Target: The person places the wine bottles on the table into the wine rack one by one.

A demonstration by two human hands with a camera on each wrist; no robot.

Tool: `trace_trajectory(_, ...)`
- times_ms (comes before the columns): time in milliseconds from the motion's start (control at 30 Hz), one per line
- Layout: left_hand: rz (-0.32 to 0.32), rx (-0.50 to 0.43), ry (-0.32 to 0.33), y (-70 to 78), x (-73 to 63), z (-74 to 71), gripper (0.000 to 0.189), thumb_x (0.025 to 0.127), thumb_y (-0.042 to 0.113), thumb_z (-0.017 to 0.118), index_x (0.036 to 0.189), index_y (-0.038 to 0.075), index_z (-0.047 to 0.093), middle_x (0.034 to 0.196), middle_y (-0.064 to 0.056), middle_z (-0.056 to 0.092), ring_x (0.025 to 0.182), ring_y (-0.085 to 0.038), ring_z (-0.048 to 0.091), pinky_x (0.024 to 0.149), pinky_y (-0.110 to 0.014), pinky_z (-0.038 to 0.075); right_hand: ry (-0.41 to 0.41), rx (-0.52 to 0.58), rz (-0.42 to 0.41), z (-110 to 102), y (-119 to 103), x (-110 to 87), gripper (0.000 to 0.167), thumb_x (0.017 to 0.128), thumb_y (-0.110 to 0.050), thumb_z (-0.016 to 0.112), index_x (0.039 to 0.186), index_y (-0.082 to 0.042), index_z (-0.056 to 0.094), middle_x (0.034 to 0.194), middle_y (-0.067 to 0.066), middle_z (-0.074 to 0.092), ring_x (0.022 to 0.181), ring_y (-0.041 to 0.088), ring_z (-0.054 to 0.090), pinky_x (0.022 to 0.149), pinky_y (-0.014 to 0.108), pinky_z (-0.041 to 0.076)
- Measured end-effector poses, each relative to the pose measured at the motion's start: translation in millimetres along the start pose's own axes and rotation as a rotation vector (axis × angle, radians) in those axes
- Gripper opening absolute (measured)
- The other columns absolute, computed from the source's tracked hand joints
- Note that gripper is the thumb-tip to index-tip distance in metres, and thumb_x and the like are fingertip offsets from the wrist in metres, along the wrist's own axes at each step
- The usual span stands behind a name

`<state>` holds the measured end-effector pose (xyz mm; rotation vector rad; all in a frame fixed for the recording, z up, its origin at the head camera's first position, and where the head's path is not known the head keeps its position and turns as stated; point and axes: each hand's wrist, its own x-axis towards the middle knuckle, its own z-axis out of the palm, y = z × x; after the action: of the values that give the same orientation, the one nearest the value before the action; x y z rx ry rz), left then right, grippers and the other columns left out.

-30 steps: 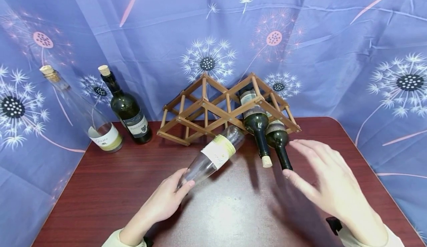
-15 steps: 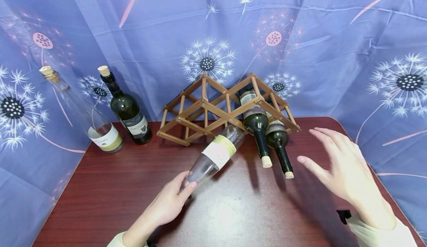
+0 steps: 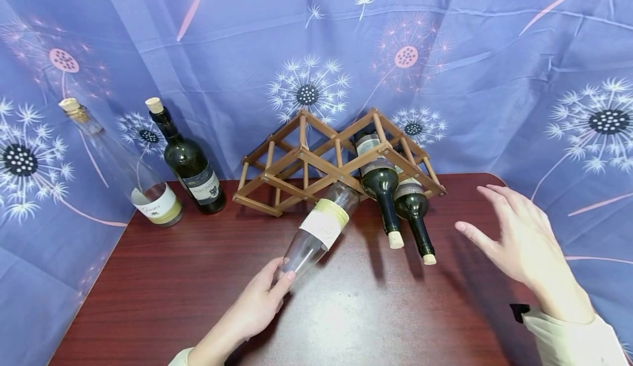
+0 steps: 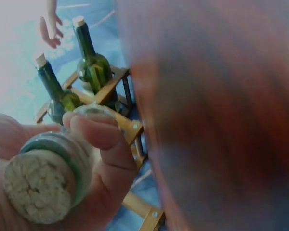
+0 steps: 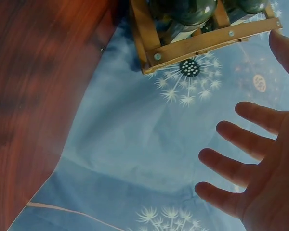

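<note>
My left hand (image 3: pixel 259 303) grips a clear glass wine bottle (image 3: pixel 323 223) by its corked neck; its cork (image 4: pixel 38 186) faces the left wrist camera. The bottle slants away to the right, its base at the lower front of the wooden wine rack (image 3: pixel 321 165). Two dark green bottles lie in the rack's right side, an upper one (image 3: pixel 379 182) and a lower one (image 3: pixel 412 204), corked necks toward me. Spread and holding nothing, my right hand (image 3: pixel 524 239) is in the air right of the rack; its straight fingers (image 5: pixel 241 137) show in the right wrist view.
At the table's back left stand a clear corked bottle (image 3: pixel 158 204) and a dark green corked bottle (image 3: pixel 190 168). Blue dandelion-print cloth (image 3: pixel 222 53) hangs behind and at both sides. The red-brown table (image 3: pixel 163 289) has its right edge beneath the right arm.
My right hand has drawn away to the right from the lower green bottle, uncovering its cork. My left hand has shifted slightly right with the clear bottle, whose base moved a little left.
</note>
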<state>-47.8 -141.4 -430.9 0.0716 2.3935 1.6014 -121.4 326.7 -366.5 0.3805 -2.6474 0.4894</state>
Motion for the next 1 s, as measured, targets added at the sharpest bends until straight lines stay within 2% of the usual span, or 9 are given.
trace_trajectory(100,-0.005,-0.065,-0.003,0.4,-0.4,4.8,0.054,0.111,0.034,0.057,0.149,-0.003,0.046,0.101,-0.012,0.062,0.06,-0.011,0.05,0.053,-0.024,0.045,-0.004,-0.003,0.006,1.3,4.3,0.2,0.079,0.089,-0.041,0.084,0.151,-0.003,0.052,0.15,0.029,0.049,0.138,0.053,0.041,0.105,0.077,0.026)
trace_trajectory(333,0.008,-0.082,0.001,2.8,-2.3,15.3,0.055,0.112,0.034,0.054,0.15,-0.004,0.044,0.089,-0.01,0.062,0.059,-0.012,0.053,0.055,-0.026,0.047,-0.02,-0.013,0.02,1.9,11.7,0.9,0.08,0.091,-0.043,0.082,0.152,-0.003,0.05,0.151,0.029,0.048,0.139,0.053,0.04,0.108,0.077,0.024)
trace_trajectory(467,-0.011,-0.156,-0.019,5.2,-2.9,22.4,0.056,0.113,0.032,0.053,0.152,-0.005,0.04,0.085,-0.01,0.057,0.059,-0.012,0.052,0.054,-0.026,0.048,-0.026,-0.014,0.026,1.4,14.2,0.8,0.08,0.091,-0.044,0.081,0.153,-0.004,0.05,0.152,0.028,0.048,0.14,0.053,0.04,0.11,0.076,0.024)
trace_trajectory(633,-0.042,-0.277,-0.064,8.4,-4.1,31.9,0.058,0.114,0.032,0.049,0.155,-0.005,0.031,0.093,-0.011,0.055,0.061,-0.012,0.049,0.053,-0.022,0.046,-0.029,-0.016,0.031,1.4,17.3,0.6,0.08,0.091,-0.045,0.081,0.153,-0.004,0.05,0.152,0.029,0.047,0.14,0.054,0.039,0.111,0.076,0.022)
trace_trajectory(800,-0.058,-0.353,-0.109,11.8,-3.5,39.3,0.061,0.116,0.033,0.044,0.158,-0.006,0.023,0.1,-0.011,0.052,0.068,-0.014,0.05,0.057,-0.021,0.046,-0.029,-0.015,0.031,1.6,18.8,0.9,0.08,0.091,-0.045,0.081,0.152,-0.004,0.05,0.152,0.03,0.047,0.141,0.054,0.038,0.111,0.076,0.022)
trace_trajectory(1000,-0.079,-0.449,-0.149,15.5,1.3,46.7,0.067,0.113,0.029,0.048,0.162,-0.005,0.017,0.115,-0.017,0.055,0.075,-0.017,0.054,0.062,-0.024,0.049,-0.037,-0.015,0.038,0.9,19.0,2.2,0.08,0.092,-0.045,0.081,0.153,-0.004,0.05,0.152,0.03,0.046,0.141,0.055,0.037,0.111,0.077,0.022)
